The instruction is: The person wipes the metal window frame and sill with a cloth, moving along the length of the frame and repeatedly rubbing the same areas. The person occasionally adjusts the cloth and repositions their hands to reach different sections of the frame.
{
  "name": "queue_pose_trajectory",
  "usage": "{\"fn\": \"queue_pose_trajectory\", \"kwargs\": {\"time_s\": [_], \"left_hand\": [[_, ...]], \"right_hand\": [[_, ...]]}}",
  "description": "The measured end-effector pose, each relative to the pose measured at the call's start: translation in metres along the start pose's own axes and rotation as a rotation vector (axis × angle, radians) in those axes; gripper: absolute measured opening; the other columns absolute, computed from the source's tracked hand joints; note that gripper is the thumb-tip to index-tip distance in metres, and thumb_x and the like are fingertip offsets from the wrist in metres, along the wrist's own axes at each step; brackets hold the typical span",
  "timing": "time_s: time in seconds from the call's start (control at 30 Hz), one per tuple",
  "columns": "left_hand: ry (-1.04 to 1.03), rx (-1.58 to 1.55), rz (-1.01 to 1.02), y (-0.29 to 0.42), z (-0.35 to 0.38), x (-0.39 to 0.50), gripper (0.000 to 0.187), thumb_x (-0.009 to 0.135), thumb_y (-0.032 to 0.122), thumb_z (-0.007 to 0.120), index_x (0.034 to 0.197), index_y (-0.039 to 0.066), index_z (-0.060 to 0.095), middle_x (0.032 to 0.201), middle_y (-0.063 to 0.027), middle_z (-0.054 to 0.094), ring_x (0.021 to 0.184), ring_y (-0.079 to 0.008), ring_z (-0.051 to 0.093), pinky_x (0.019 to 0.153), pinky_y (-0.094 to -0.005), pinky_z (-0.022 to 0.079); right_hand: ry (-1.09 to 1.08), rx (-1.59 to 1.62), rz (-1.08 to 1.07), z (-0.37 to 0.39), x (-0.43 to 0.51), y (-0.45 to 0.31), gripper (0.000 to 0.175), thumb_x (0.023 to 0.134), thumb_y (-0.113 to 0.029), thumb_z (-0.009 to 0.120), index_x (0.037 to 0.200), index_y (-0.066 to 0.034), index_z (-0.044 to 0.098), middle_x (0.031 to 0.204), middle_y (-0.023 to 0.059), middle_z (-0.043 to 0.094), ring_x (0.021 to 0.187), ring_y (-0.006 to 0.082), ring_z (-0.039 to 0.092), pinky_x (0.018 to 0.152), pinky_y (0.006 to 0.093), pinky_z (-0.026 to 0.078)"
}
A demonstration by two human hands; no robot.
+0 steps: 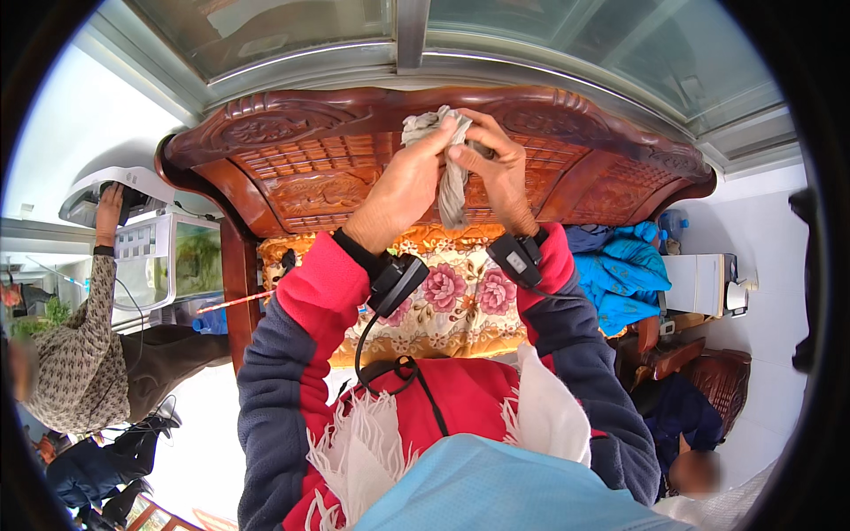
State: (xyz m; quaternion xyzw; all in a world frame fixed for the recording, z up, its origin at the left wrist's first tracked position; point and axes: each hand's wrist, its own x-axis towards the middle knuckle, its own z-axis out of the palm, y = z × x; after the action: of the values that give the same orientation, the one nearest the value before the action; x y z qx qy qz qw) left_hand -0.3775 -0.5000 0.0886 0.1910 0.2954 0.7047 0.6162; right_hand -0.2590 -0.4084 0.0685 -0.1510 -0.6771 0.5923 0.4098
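A crumpled grey cloth [453, 192] is bunched between my two hands, its lower end hanging down. My left hand [408, 179] grips it from the left, thumb on top. From the right, my right hand [498, 162] holds its upper part with bent fingers. Both hands are raised in front of the carved wooden backrest [319, 189] of a bench; whether the cloth touches the wood cannot be told. Below them, a floral seat cover [445, 292] with an orange border lies on the bench seat.
At left, another person [80, 372] reaches into a white appliance [143, 182] above a fish tank [198, 255]. Turquoise fabric [621, 272] lies at the bench's right end, near a white cabinet [694, 284]. Another person [677, 411] is at lower right. A window frame [412, 33] runs behind the backrest.
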Motion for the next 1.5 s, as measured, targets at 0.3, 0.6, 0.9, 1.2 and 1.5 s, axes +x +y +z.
{"fn": "queue_pose_trajectory", "kwargs": {"time_s": [0.3,0.6,0.9,1.2,1.5], "left_hand": [[0.148,1.214,0.345,0.038,-0.004,-0.006,0.038,0.087,0.040,0.066,0.099,0.004,0.071,0.066,0.0001,0.064,0.058,-0.0094,0.056,0.057,-0.0254,0.047],[0.663,1.875,0.742,0.122,-0.133,0.031,0.012,0.084,0.023,0.066,0.092,0.015,0.071,0.082,-0.0063,0.070,0.072,-0.0235,0.068,0.065,-0.0341,0.052],[0.863,2.122,0.767,0.179,-0.205,0.075,0.013,0.081,0.022,0.064,0.088,0.013,0.070,0.095,-0.0065,0.065,0.087,-0.0316,0.065,0.073,-0.0426,0.053],[0.891,1.969,0.919,0.171,-0.221,0.078,0.008,0.080,0.017,0.060,0.083,0.017,0.068,0.083,-0.0020,0.066,0.074,-0.0314,0.064,0.061,-0.0417,0.050],[0.882,1.997,0.862,0.170,-0.215,0.075,0.008,0.082,0.020,0.059,0.084,0.017,0.067,0.082,-0.0032,0.068,0.070,-0.0337,0.064,0.059,-0.0425,0.049]], "right_hand": [[0.277,0.565,0.319,0.006,0.046,0.004,0.018,0.080,-0.004,0.071,0.097,-0.0013,0.067,0.089,0.0057,0.070,0.076,0.0140,0.065,0.074,0.0269,0.052],[-0.049,0.285,0.370,-0.040,0.116,-0.048,0.046,0.090,-0.035,0.059,0.118,0.0009,0.062,0.109,0.0117,0.068,0.099,0.0242,0.065,0.092,0.0321,0.049],[-0.475,-1.260,-0.289,-0.023,0.208,-0.042,0.021,0.075,-0.028,0.068,0.075,-0.0073,0.069,0.062,0.0157,0.064,0.064,0.0363,0.062,0.059,0.0427,0.047],[-0.856,-1.605,-0.181,-0.004,0.218,0.052,0.029,0.064,-0.019,0.064,0.090,-0.0138,0.075,0.082,0.0158,0.070,0.078,0.0351,0.068,0.065,0.0439,0.053],[-1.075,-1.550,-0.093,0.019,0.229,0.095,0.020,0.067,-0.013,0.061,0.083,-0.0049,0.071,0.082,0.0189,0.068,0.078,0.0386,0.066,0.064,0.0464,0.051]]}}
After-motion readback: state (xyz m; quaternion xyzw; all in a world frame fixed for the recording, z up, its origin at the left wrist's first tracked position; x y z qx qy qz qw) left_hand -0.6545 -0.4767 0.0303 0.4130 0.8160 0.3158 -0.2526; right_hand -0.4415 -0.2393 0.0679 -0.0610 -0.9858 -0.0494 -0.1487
